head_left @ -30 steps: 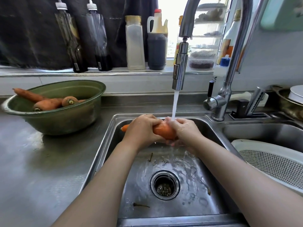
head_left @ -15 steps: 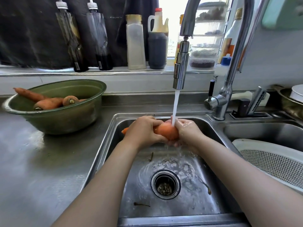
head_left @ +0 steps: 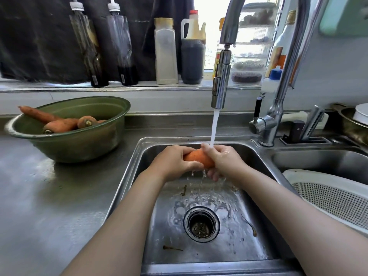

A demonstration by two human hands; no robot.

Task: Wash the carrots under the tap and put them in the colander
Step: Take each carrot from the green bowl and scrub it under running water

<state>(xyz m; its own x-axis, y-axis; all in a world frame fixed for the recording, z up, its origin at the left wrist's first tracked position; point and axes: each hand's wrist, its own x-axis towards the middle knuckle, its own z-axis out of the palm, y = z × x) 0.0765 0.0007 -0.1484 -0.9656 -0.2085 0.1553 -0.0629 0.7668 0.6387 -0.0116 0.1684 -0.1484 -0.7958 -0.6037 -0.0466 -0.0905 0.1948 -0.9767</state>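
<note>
On the steel desk [head_left: 39,196] at the left stood one green bowl [head_left: 79,148]; three carrots [head_left: 59,125] showed plainly inside it; the longest pointed its thin tip up-left over the rim. In the middle, above the sink [head_left: 249,246], one carrot [head_left: 197,156] lay with its long axis from left to right, the right part a little lower; both its ends were covered, so I cannot tell where the tip pointed. The left hand [head_left: 173,164] held it with fingers [head_left: 185,150] curled over the top and the thumb below; the right hand [head_left: 225,162] wrapped its fingers [head_left: 209,150] around the right part; the stream [head_left: 214,128] from the tap [head_left: 221,84] fell just at these fingers. At the right, one white colander [head_left: 318,176] sat in the second basin, apart from the carrot.
</note>
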